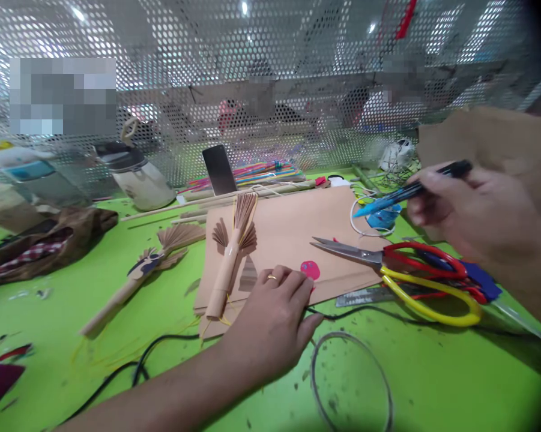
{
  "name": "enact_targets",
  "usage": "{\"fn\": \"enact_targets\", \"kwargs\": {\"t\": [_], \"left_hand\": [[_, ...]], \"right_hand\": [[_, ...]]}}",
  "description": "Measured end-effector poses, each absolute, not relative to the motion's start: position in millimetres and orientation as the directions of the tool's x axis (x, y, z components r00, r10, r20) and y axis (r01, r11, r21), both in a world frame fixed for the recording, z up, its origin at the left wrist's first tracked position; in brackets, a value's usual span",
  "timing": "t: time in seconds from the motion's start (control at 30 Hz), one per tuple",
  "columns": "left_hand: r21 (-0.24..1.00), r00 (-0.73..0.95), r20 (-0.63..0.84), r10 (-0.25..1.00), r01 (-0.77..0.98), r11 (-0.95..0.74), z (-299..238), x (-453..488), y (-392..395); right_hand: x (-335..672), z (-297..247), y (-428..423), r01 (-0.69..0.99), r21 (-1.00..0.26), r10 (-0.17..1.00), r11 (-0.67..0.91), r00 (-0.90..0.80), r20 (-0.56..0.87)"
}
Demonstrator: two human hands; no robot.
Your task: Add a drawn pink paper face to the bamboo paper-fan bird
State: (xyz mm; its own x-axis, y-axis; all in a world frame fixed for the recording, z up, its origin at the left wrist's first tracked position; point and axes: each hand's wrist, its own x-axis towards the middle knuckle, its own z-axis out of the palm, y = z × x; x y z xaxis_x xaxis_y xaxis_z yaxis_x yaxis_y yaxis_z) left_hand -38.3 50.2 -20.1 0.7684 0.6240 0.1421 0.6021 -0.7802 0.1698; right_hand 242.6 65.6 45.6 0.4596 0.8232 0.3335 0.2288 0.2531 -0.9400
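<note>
Gripping blue marker (387, 199): right hand (472, 207) | left hand (277, 315): unclenched on brown paper (292, 219) | pouch (90, 227): checked cloth (40, 257) inside | bottle (142, 180): lidded

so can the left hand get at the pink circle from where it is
Most likely yes: the left hand rests on the brown paper right by the pink circle, and the scissors lie near the circle, not over it.

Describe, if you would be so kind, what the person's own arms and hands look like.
The left grip, a bare hand, wears a slim gold-coloured ring on one finger. The right grip is ungloved too; no ring shows on it, though some fingers are partly hidden. Neither forearm shows a sleeve, watch or bracelet within view.
</note>
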Motion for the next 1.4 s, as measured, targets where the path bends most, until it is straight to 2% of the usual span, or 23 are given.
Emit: {"fn": "enact_targets", "kwargs": {"t": [0.13, 0.27, 0.73, 0.97, 1.4], "left_hand": [[0.17, 0.766, 0.146, 0.626, 0.604, -0.779, -19.4, -38.1, 50.0], [0.179, 0.768, 0.138, 0.626, 0.602, -0.778, -18.8, -37.9, 50.3], [0.178, 0.771, 0.133, 0.623, 0.6, -0.78, -19.7, -38.0, 50.8], [0.183, 0.768, 0.148, 0.623, 0.598, -0.78, -20.0, -37.5, 51.1], [0.169, 0.772, 0.137, 0.621, 0.599, -0.782, -21.5, -37.4, 51.8]], "right_hand": [[212.9, 18.3, 56.2, 0.132, -0.988, 0.975, 0.078, 0.198, 0.103], [198.0, 0.8, 50.8, 0.133, -0.991, 0.997, 0.032, 0.061, 0.04], [194.9, -1.0, 49.5, 0.311, -0.949, 0.993, 0.048, 0.09, 0.08], [195.7, -4.2, 50.3, 0.285, -0.954, 0.993, 0.088, 0.05, 0.107], [196.5, -7.4, 48.1, 0.368, -0.923, 0.99, 0.109, 0.04, 0.133]]}}
